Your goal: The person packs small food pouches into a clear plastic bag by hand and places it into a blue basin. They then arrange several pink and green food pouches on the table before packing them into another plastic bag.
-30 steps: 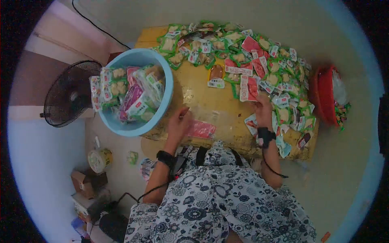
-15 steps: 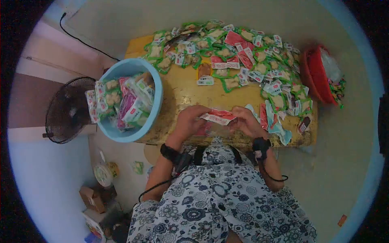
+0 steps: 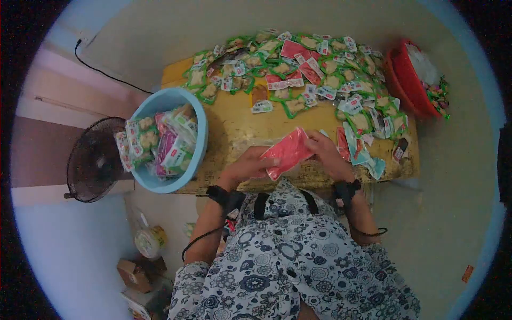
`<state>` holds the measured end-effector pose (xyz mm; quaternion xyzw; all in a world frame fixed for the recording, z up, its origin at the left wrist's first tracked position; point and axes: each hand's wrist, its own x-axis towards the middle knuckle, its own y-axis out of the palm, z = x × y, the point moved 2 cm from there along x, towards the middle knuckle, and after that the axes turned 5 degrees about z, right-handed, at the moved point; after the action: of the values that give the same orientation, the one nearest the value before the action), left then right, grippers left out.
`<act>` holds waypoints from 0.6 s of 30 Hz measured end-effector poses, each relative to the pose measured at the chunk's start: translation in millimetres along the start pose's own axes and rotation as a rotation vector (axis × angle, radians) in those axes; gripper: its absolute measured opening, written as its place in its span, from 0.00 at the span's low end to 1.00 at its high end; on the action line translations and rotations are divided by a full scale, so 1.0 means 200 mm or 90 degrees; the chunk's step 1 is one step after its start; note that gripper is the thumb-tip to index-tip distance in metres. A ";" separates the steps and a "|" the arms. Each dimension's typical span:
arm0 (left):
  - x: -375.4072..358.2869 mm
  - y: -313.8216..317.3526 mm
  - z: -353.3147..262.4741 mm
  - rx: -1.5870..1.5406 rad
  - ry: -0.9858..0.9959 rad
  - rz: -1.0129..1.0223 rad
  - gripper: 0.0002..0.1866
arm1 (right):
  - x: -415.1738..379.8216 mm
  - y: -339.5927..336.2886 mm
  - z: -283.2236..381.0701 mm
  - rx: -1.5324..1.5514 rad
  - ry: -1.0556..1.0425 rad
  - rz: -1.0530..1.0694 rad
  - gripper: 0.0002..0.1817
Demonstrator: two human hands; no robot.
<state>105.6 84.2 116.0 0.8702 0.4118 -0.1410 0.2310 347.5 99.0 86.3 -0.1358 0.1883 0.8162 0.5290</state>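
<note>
Above the front edge of a yellow table [image 3: 234, 120], both hands hold a flat red packet [image 3: 288, 153]. My left hand [image 3: 248, 165] grips its lower left part, with the thumb on its face. My right hand [image 3: 326, 153] pinches its upper right end. A clear plastic layer shows behind the packet, near my left hand. Just right of my right hand lie a red packet [image 3: 343, 144] and a teal packet [image 3: 360, 154].
A blue basin [image 3: 201, 133] filled with packets stands at the left, beside a black fan [image 3: 96, 160]. Many green-edged packets [image 3: 333, 81] cover the table's back and right. A red basket [image 3: 405, 80] with plastic bags stands at the far right.
The packet has been turned, so its broad red face now shows instead of its white printed strip. The whole view has shifted slightly.
</note>
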 end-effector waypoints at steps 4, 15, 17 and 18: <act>0.09 0.07 0.02 -0.238 0.116 -0.053 0.19 | -0.06 0.10 0.02 0.169 -0.079 -0.060 0.23; 0.27 0.14 0.18 -0.123 0.125 -0.141 0.17 | -0.05 0.08 -0.13 0.063 -0.082 -0.192 0.13; 0.27 0.12 0.18 -0.033 0.066 -0.136 0.16 | -0.08 0.03 -0.14 0.104 -0.093 -0.251 0.11; 0.27 0.09 0.20 -0.006 0.089 -0.164 0.16 | -0.10 0.01 -0.13 0.145 -0.122 -0.290 0.11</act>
<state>151.4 88.5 64.6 0.8164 0.5361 -0.1067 0.1861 355.0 69.9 71.0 -0.0366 0.1924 0.6586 0.7265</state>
